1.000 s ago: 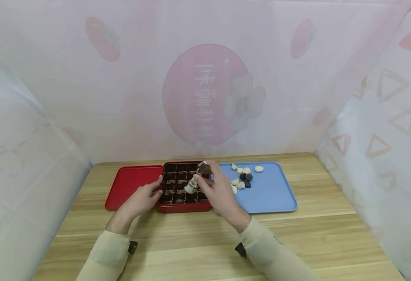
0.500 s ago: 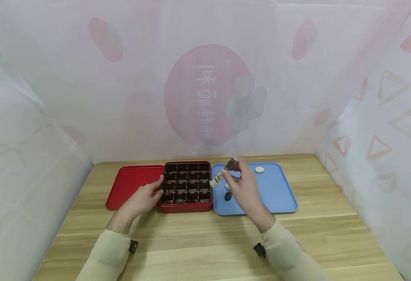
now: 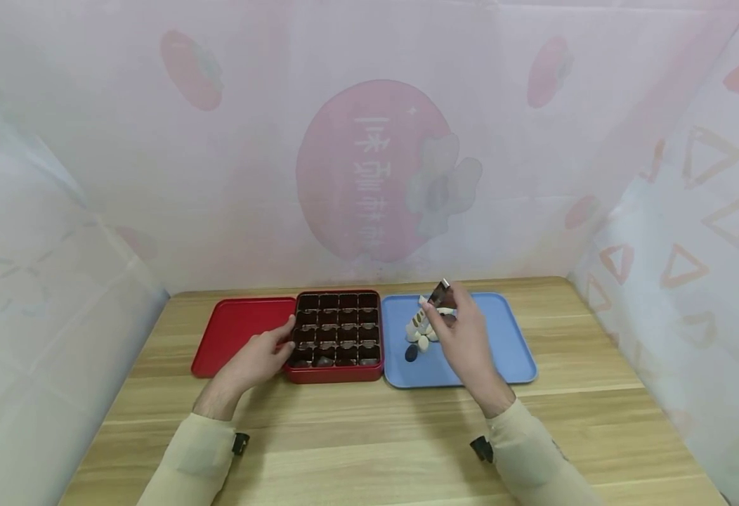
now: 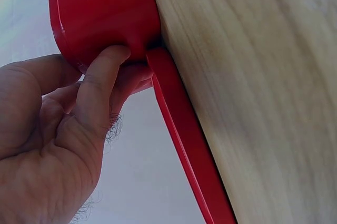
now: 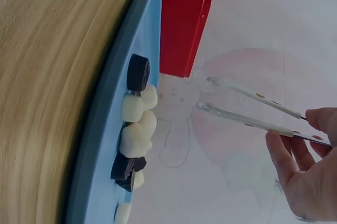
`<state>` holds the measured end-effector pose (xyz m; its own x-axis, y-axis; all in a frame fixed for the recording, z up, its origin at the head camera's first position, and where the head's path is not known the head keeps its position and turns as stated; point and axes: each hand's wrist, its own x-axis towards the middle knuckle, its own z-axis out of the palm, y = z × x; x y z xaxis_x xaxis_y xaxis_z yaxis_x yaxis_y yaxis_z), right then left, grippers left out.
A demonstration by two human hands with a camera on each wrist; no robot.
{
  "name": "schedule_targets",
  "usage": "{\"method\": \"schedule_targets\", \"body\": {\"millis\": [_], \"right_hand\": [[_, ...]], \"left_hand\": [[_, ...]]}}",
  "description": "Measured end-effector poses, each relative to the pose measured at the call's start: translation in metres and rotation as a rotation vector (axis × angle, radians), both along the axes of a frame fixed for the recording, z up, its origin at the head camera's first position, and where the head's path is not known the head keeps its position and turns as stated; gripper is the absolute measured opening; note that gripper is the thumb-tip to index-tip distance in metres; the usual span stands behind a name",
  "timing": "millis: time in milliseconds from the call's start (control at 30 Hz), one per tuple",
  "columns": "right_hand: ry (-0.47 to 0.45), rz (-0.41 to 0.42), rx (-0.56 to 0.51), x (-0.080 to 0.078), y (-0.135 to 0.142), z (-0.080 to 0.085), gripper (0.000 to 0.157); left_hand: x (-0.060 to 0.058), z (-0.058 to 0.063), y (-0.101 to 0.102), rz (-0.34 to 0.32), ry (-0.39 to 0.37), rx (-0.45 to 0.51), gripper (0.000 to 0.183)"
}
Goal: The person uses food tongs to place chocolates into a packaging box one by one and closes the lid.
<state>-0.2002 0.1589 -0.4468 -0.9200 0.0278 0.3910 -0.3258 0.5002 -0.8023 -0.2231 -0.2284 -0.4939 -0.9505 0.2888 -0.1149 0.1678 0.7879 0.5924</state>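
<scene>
Loosely, the left hand (image 3: 260,357) touches the red box (image 3: 334,374) while the right hand (image 3: 467,344) pinches parted tongs (image 5: 242,118).

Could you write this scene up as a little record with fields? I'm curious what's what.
Left grip: touches the side of the box
Right grip: holds tongs
Tongs: tips apart, nothing between
Box: red, with dark compartments
Right of box: blue tray
On blue tray: white pieces, dark pieces
Left of box: red tray
Surface: wood-patterned table
</scene>
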Motion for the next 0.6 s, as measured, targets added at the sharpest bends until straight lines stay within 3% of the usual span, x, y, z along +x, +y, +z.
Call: {"method": "schedule_targets", "body": {"millis": [600], "right_hand": [[-0.072,-0.082,0.152,-0.016,0.008,-0.025,0.037]], "left_hand": [[-0.001,0.001,-0.001,0.004,0.01,-0.01,0.069]]}}
